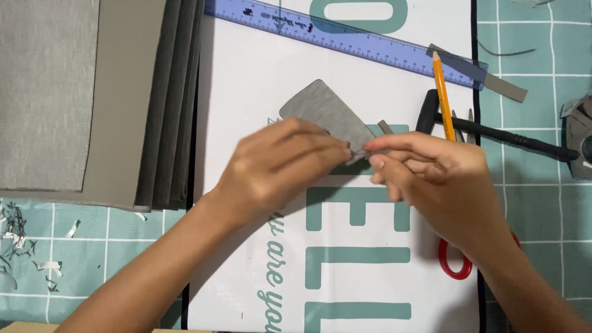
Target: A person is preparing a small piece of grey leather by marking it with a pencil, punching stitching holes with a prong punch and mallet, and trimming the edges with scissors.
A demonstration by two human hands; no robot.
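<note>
The piece you pinch (pixel 325 111) is mid-grey with a fine woven grain. Under it lies a white sheet (pixel 246 92) with large teal lettering and a black edge. Your surface (pixel 536 203) is teal, gridded in white lines. The ruler (pixel 345 36) is translucent blue, the pencil (pixel 443 95) orange, the scissor handle (pixel 455 262) red, the stacked sheets (pixel 92 92) grey.

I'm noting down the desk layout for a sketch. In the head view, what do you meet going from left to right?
Stack of grey fabric sheets → left hand → grey cut piece → right hand → orange pencil → grey scrap at the right edge.
</note>
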